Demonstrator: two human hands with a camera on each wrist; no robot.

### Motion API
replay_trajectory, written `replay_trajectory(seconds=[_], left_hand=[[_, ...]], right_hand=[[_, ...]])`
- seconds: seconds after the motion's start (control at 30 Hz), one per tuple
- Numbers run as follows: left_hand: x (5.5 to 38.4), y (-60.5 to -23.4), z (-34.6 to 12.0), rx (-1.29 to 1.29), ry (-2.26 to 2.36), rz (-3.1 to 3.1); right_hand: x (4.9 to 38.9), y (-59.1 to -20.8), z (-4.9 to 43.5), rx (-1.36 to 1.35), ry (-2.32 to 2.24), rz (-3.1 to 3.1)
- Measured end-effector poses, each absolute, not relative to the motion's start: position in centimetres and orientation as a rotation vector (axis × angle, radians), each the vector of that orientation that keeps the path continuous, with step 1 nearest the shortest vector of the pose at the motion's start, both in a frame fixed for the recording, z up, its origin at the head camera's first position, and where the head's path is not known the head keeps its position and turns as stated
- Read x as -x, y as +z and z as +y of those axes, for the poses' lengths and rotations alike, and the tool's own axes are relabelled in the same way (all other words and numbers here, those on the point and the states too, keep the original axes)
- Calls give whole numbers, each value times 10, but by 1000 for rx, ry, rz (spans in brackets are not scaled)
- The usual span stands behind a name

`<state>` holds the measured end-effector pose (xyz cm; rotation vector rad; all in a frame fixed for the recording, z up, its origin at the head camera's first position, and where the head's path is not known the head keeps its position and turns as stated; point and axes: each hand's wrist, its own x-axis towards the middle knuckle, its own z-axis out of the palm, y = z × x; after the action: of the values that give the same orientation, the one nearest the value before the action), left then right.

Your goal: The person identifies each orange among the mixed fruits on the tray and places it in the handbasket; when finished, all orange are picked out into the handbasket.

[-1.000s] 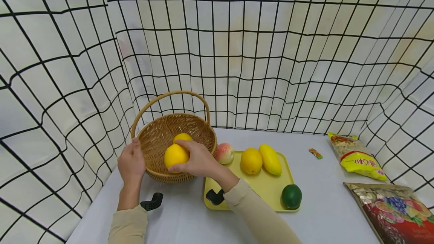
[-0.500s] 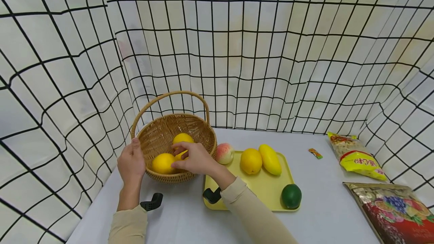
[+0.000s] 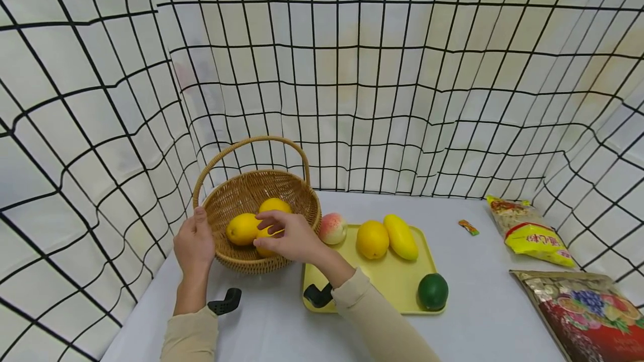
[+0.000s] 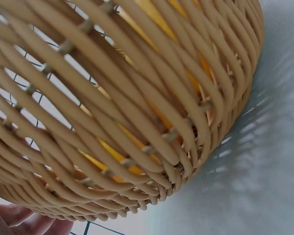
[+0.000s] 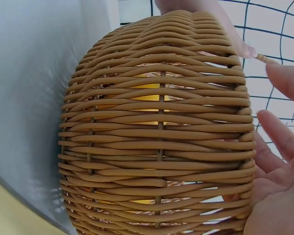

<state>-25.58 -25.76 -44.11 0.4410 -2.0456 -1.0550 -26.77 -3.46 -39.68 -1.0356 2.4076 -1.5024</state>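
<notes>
My left hand (image 3: 195, 242) grips the wicker basket (image 3: 226, 256) at its left rim, by the foot of the arched handle (image 3: 251, 139). The basket tilts toward me, showing its inside. Over its front right rim reaches my right hand (image 3: 297, 236), thumb and fingers parted with nothing pinched between them. Inside lie a lemon (image 3: 242, 229) on the left, a yellow fruit (image 3: 275, 205) behind, and another yellow fruit (image 3: 264, 250) partly hidden by my right fingers. From the right wrist, the open palm (image 5: 279, 200) shows beside the woven rim.
Right of the basket, a yellow tray (image 3: 397, 289) carries an orange (image 3: 373, 239), a mango (image 3: 401, 237) and a green fruit (image 3: 432, 292). A peach (image 3: 333, 228) sits at its left corner. A small wrapper (image 3: 468, 227) and two bags (image 3: 538, 242) lie farther right. Black netting surrounds the table.
My right hand has let go of the lemon, which now rests at the left inside the basket. That hand has drawn slightly right and its fingers have parted. The left hand keeps its grip.
</notes>
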Motion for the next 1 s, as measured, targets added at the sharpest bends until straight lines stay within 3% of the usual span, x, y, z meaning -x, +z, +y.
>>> replay_trajectory(seconds=[0.43, 1.0], left_hand=[[257, -443, -261, -467, -1063, -2048], [257, -445, -262, -490, -1083, -2059]], right_hand=[[256, -402, -11, 1040, -1858, 2265], [253, -411, 55, 949, -2081, 2327]])
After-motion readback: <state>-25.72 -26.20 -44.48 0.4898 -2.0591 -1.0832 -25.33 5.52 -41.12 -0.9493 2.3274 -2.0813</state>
